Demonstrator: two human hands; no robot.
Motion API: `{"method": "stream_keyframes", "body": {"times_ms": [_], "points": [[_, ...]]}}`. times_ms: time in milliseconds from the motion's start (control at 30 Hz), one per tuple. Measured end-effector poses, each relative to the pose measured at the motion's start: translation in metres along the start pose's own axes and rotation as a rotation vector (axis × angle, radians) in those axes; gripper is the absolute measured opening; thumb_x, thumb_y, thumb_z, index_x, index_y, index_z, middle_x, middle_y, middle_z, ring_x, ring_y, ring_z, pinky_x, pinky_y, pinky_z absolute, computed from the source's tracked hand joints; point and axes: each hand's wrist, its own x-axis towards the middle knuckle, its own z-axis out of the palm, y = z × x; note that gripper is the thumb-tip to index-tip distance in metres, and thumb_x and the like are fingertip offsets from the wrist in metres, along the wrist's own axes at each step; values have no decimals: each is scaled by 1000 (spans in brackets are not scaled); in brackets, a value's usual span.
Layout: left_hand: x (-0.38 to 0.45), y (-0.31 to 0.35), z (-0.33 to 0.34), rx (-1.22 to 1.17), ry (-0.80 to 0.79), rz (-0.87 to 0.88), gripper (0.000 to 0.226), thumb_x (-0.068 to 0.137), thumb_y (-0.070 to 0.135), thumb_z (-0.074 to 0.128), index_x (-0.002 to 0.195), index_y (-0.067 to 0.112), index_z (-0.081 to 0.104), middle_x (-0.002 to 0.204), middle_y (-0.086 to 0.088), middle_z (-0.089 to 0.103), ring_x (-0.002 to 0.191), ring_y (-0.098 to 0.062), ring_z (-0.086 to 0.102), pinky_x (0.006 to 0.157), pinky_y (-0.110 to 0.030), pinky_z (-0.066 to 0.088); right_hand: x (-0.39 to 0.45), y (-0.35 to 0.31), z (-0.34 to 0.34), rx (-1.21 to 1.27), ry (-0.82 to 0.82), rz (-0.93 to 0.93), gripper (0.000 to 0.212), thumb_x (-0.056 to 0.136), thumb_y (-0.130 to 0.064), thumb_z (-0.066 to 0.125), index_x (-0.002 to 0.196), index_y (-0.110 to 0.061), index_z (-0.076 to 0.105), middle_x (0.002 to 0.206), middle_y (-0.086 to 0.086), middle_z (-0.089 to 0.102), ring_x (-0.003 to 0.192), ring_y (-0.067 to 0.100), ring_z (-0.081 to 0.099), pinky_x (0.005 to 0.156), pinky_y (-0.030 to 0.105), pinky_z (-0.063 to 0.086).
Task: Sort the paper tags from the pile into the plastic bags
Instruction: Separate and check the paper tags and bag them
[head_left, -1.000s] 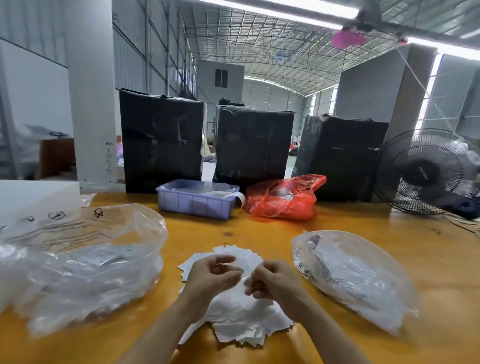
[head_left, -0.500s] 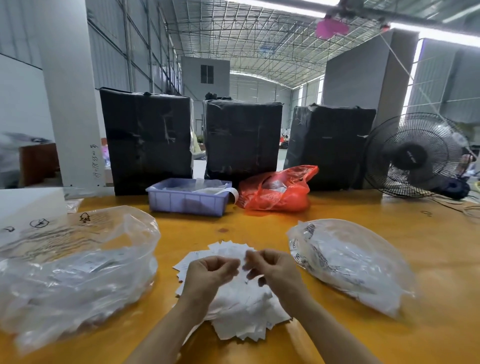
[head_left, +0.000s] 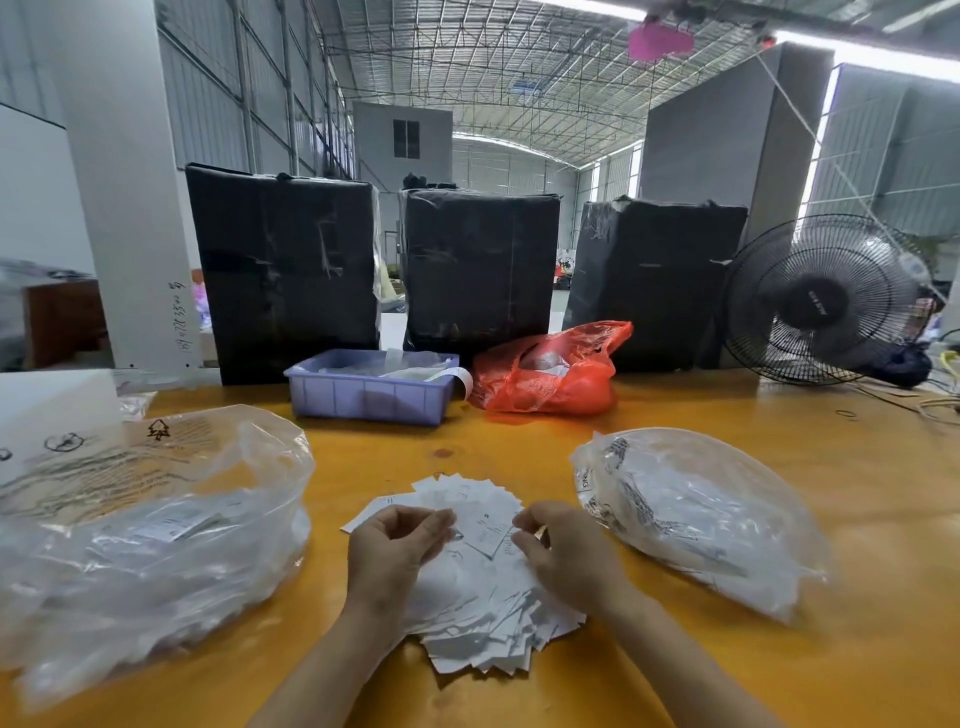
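Note:
A loose pile of white paper tags (head_left: 483, 618) lies on the orange table in front of me. My left hand (head_left: 395, 545) hovers over the pile's left side, fingers curled, thumb and fingertips pinched at the edge of a tag. My right hand (head_left: 569, 553) is over the right side and pinches the corner of a printed tag (head_left: 487, 531) lifted between the hands. A large clear plastic bag (head_left: 156, 525) with tags inside lies to the left. A smaller clear plastic bag (head_left: 691, 514), also holding tags, lies to the right.
At the back of the table stand a purple plastic bin (head_left: 366, 389), an orange plastic bag (head_left: 550, 374) and three black-wrapped boxes (head_left: 478, 265). A black fan (head_left: 821, 301) stands at the far right, and a white box (head_left: 47, 410) at the far left.
My hands were close together over the pile and have drawn apart. A printed tag now shows between them. The camera view shifted slightly.

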Motion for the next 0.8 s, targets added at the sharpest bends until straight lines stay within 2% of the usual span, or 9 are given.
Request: {"method": "stream_keyframes", "body": {"times_ms": [133, 233, 333, 433, 533, 700, 800], "points": [[2, -3, -2, -80, 42, -8, 20, 63, 3, 75, 77, -3, 62, 78, -22, 69, 66, -23, 70, 58, -22, 56, 13, -8, 5, -104, -26, -68, 33, 95, -6, 45, 124, -13, 60, 125, 2, 62, 113, 17, 55, 91, 28, 47], [3, -5, -2, -97, 42, -35, 8, 79, -6, 67, 85, -3, 62, 79, -22, 71, 63, -23, 70, 54, -20, 55, 28, -13, 5, -188, -182, -156, 52, 86, 9, 46, 129, -18, 56, 134, -2, 55, 122, 17, 48, 96, 26, 43], [4, -5, -2, -78, 10, -37, 6, 85, -5, 62, 91, -4, 63, 78, -21, 72, 64, -23, 71, 54, -19, 54, 44, -14, 5, -284, -371, -251, 57, 83, 6, 54, 131, -25, 53, 135, -7, 53, 128, 17, 37, 102, 28, 39], [4, -5, 0, -73, -5, -40, 8, 85, -5, 62, 93, -6, 63, 78, -22, 72, 65, -24, 71, 56, -20, 55, 57, -13, 4, -379, -427, -223, 52, 85, -3, 61, 128, -32, 54, 129, -5, 52, 123, 22, 37, 101, 40, 39], [4, -4, 0, -70, -2, -38, 8, 85, -2, 63, 92, -5, 65, 79, -21, 72, 68, -26, 71, 57, -21, 55, 66, -12, 0, -385, -411, -212, 44, 83, -12, 69, 122, -31, 59, 116, 0, 55, 111, 22, 40, 93, 38, 41], [3, -2, 0, -102, 9, -57, 9, 81, -1, 67, 89, -6, 68, 79, -22, 72, 67, -27, 71, 56, -21, 55, 62, -3, 4, -305, -204, -273, 19, 85, -17, 66, 101, -24, 71, 102, -2, 64, 99, 18, 51, 81, 30, 43], [3, -1, 2, -115, -2, -72, 11, 79, -4, 67, 89, -7, 67, 79, -23, 72, 67, -28, 71, 56, -20, 55, 57, 0, 5, -113, -77, -250, 5, 81, -19, 72, 85, -16, 75, 82, -8, 62, 80, 10, 49, 73, 26, 40]]}}
